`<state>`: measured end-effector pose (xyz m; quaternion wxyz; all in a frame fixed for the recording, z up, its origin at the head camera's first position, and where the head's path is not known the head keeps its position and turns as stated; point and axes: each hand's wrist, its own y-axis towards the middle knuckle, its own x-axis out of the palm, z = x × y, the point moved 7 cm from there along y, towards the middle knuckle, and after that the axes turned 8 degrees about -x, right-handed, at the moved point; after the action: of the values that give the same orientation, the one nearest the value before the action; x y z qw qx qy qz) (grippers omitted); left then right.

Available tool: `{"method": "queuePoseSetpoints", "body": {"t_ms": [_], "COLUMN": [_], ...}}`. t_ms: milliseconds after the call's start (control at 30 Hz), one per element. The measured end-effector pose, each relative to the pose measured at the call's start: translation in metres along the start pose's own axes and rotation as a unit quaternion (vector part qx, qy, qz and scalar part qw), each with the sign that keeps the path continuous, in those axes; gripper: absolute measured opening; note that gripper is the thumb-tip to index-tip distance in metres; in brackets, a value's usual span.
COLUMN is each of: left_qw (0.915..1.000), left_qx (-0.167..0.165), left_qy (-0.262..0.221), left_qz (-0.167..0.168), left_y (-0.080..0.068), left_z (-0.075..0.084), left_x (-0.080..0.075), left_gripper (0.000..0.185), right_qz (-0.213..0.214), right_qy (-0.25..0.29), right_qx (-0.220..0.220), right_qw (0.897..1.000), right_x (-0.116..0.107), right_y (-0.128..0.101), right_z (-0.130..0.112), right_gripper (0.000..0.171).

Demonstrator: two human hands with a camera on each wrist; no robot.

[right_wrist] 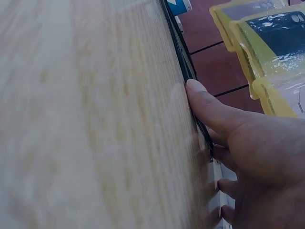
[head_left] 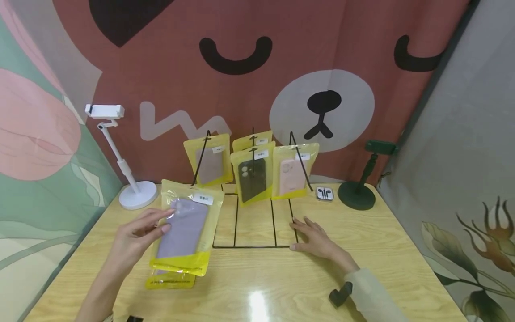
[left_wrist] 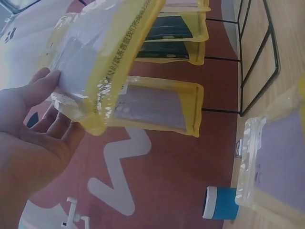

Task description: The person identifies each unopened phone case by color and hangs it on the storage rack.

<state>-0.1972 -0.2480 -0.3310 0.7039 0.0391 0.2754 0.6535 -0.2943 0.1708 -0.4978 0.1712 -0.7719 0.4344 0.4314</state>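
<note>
My left hand (head_left: 138, 239) pinches a clear-and-yellow pouch (head_left: 183, 235) at its left edge. Inside the pouch is a purple phone case, and a white label sits near the top. A second pouch (head_left: 170, 281) with a purple item lies on the table, mostly hidden below the held one. My right hand (head_left: 318, 241) rests at the right front corner of a black wire display rack (head_left: 253, 247), thumb and fingers touching its base wires. From the rack's hooks hang several pouches, among them a black phone case (head_left: 252, 179), a pink phone case (head_left: 292, 175) and a greyish-purple one (head_left: 211, 167).
A white phone stand (head_left: 137, 194) stands at the back left, a dark green phone stand (head_left: 357, 194) at the back right. Boxed earphones (head_left: 324, 193) lie beside the green stand. The left wrist view shows a blue-and-white object (left_wrist: 221, 202) on the table. A printed curtain hangs behind.
</note>
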Motion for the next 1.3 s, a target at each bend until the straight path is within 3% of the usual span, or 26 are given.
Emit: {"method": "queuePoseSetpoints", "body": {"t_ms": [167,300,400,600,833,1033,1167,1233,1300], "left_qw": [0.9996,0.9972,0.9967,0.9955,0.9911,0.992,0.9887,0.9857,0.9786], "left_qx": [-0.016,-0.054,-0.066,-0.062,-0.097,-0.101,-0.113,-0.128,-0.142], "left_qy": [0.018,0.038,0.019,-0.036,-0.059,-0.033,-0.003,0.046,0.13], "left_qz": [0.014,0.034,0.044,0.062,0.07,0.069,0.098,0.099,0.072], "left_y": [0.008,0.027,0.046,0.078,0.102,0.102,0.087,0.073,0.057], "left_z": [-0.006,-0.018,-0.028,-0.031,-0.042,-0.057,-0.078,-0.089,-0.098], "left_x": [0.0,0.001,0.006,0.015,0.021,0.019,0.007,0.004,0.007], "left_gripper": [0.038,0.036,0.036,0.033,0.037,0.036,0.033,0.033,0.038], "right_qz": [-0.003,0.005,0.003,-0.006,-0.009,-0.013,-0.013,-0.014,-0.013], "right_qy": [-0.002,-0.009,-0.005,0.002,-0.002,-0.001,-0.001,0.0,-0.001], "right_qx": [-0.002,-0.001,0.005,0.008,0.014,0.019,0.024,0.021,0.013], "right_qw": [1.0,1.0,1.0,1.0,1.0,1.0,1.0,1.0,1.0], "right_x": [-0.001,-0.003,-0.003,0.001,0.003,0.004,0.004,0.003,0.002], "right_y": [0.0,-0.001,-0.002,-0.001,-0.001,-0.003,-0.003,-0.002,-0.001], "right_z": [0.001,0.002,0.004,0.005,0.006,0.006,0.007,0.006,0.005], "right_gripper": [0.072,0.071,0.071,0.072,0.072,0.072,0.073,0.073,0.073]}}
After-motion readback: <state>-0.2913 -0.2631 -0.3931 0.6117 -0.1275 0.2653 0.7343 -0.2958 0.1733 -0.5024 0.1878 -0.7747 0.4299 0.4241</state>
